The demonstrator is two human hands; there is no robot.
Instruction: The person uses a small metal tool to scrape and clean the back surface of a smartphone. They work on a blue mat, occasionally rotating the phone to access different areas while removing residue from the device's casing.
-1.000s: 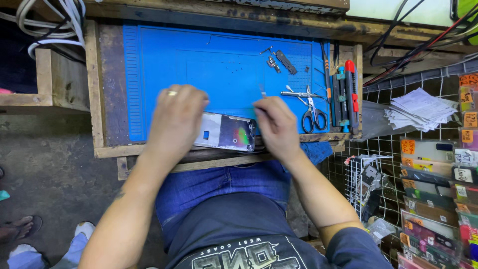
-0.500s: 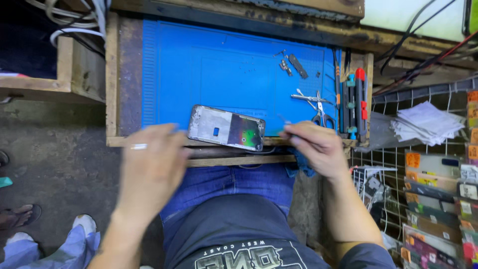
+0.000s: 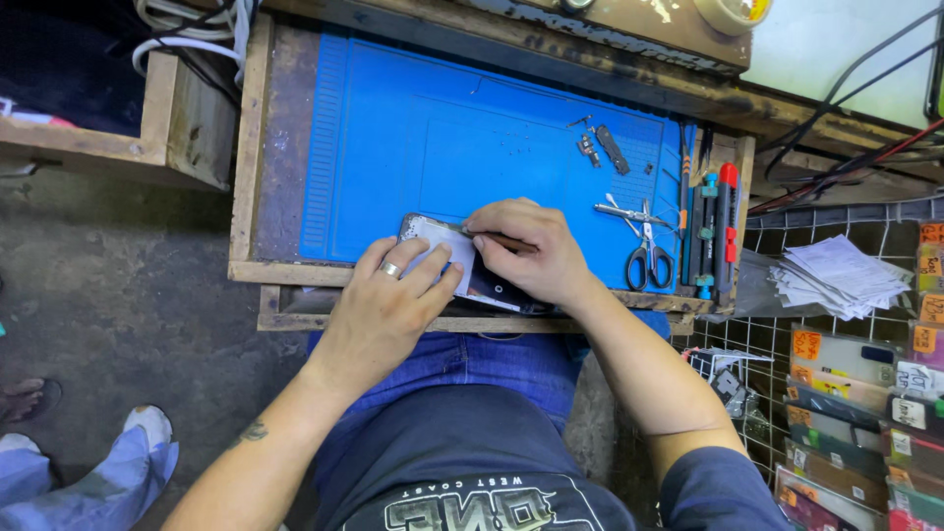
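The left hand [image 3: 385, 305] lies flat on the opened smartphone [image 3: 444, 258], fingers spread, pressing it on the blue mat [image 3: 433, 138] at the worktop's near edge. The right hand [image 3: 531, 254] has its grip closed around a thin tool [image 3: 484, 236] touching the phone. Scissors [image 3: 649, 258] and screwdrivers [image 3: 713, 231] lie just beside, on the right.

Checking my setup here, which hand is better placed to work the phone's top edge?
Likely the right hand: it holds a thin tool at the phone, while the left hand lies flat, bracing it.
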